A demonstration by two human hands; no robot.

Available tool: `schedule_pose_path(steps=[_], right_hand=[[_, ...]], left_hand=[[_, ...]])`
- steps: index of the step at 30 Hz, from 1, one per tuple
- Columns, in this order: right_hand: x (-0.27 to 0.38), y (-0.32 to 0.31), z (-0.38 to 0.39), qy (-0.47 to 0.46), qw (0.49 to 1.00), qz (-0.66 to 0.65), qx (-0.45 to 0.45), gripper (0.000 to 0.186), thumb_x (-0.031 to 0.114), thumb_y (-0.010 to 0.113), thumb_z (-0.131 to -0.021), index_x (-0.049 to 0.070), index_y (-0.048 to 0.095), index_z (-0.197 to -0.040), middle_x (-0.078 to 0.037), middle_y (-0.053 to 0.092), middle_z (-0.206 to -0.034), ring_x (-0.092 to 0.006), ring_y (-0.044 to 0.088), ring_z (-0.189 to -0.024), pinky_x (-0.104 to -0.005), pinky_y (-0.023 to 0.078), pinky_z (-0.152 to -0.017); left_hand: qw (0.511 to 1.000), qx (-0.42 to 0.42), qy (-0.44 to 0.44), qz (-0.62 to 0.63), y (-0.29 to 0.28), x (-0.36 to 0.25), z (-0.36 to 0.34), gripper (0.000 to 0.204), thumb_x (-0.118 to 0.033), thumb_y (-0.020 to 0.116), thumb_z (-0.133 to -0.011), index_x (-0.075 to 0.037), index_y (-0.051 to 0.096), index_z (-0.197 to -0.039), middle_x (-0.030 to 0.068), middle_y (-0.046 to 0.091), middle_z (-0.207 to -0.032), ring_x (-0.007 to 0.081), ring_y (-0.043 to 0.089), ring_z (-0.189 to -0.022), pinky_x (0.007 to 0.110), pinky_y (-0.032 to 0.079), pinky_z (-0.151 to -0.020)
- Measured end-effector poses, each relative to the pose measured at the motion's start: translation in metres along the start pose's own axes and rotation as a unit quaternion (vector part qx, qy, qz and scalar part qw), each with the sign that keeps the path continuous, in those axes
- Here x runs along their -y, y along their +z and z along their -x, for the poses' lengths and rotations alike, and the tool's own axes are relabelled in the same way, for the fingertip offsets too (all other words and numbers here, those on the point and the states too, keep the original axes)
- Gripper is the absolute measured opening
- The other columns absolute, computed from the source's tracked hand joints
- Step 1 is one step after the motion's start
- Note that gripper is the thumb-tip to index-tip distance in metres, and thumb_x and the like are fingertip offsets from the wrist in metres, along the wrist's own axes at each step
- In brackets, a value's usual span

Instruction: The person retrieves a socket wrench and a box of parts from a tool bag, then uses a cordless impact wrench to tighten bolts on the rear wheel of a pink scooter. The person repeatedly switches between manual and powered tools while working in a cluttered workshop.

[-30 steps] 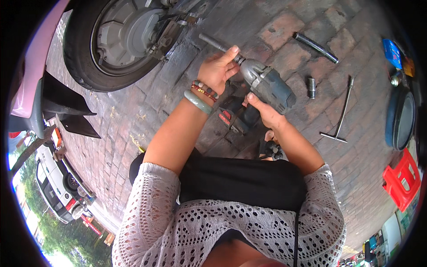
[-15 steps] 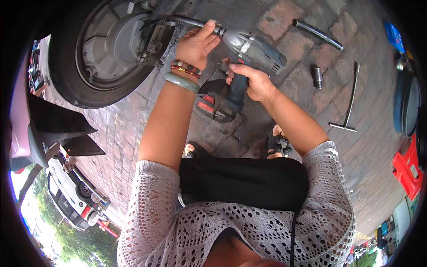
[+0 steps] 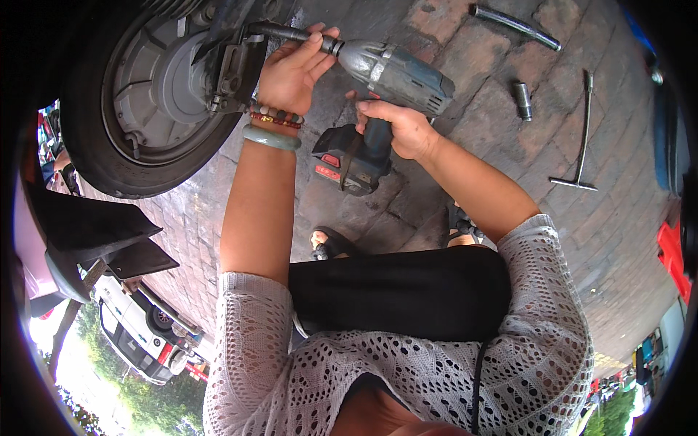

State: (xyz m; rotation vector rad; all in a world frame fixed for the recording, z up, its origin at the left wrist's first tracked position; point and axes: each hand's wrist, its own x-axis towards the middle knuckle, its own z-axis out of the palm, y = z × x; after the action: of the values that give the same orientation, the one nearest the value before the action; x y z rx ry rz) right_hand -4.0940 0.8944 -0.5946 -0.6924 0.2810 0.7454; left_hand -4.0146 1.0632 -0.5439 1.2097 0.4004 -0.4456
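Observation:
My right hand is closed around the handle of a grey-blue cordless impact wrench with a black battery at its base. Its silver nose points left toward a wheel with a black tyre and grey hub. A dark socket extension runs from the nose to the metal parts beside the hub. My left hand holds this extension close to the nose, thumb over it and some fingers spread. Where the extension's far end meets the axle area, the fit cannot be made out.
On the brick paving to the right lie a metal tube, a short socket and a T-handle wrench. A red object stands at the far right. Black plastic panels jut out at left, and a white car is beyond.
Both hands and the impact wrench have shifted slightly left in view, with the extension now overlapping more of the hub side. The view has also moved a little. Both grips stay the same.

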Motion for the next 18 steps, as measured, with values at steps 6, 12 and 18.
schedule_pose_path(steps=[6,12,18], right_hand=[[0.014,0.012,-0.001,0.038,0.999,0.003,-0.023,0.030,0.021,0.062,-0.081,0.004,0.060,-0.107,0.001,0.056,-0.081,-0.0110,0.053,-0.074,-0.0238,0.042,-0.070],[0.032,0.002,-0.006,-0.152,0.961,0.227,-0.048,0.024,0.019,0.070,-0.076,0.002,0.063,-0.091,-0.002,0.063,-0.082,-0.0126,0.056,-0.069,-0.0264,0.048,-0.059],[0.036,0.015,0.001,0.010,0.996,0.085,-0.027,0.031,0.028,0.068,-0.078,0.004,0.062,-0.099,-0.001,0.060,-0.081,-0.0125,0.056,-0.071,-0.0258,0.046,-0.064]], left_hand=[[0.998,0.021,0.021,0.054,-0.016,0.002,-0.009,0.024,-0.015,0.056,-0.088,-0.006,0.056,-0.110,0.0080,0.061,-0.108,0.0194,0.057,-0.100,0.035,0.044,-0.087],[0.986,0.028,0.025,0.163,-0.005,-0.003,-0.008,0.027,-0.017,0.047,-0.093,0.001,0.052,-0.113,0.0070,0.059,-0.108,0.0194,0.054,-0.107,0.033,0.042,-0.094],[0.984,-0.157,-0.003,0.087,0.009,-0.006,-0.007,0.026,-0.026,0.060,-0.087,-0.008,0.058,-0.105,0.0023,0.060,-0.105,0.0153,0.054,-0.098,0.032,0.042,-0.091]])
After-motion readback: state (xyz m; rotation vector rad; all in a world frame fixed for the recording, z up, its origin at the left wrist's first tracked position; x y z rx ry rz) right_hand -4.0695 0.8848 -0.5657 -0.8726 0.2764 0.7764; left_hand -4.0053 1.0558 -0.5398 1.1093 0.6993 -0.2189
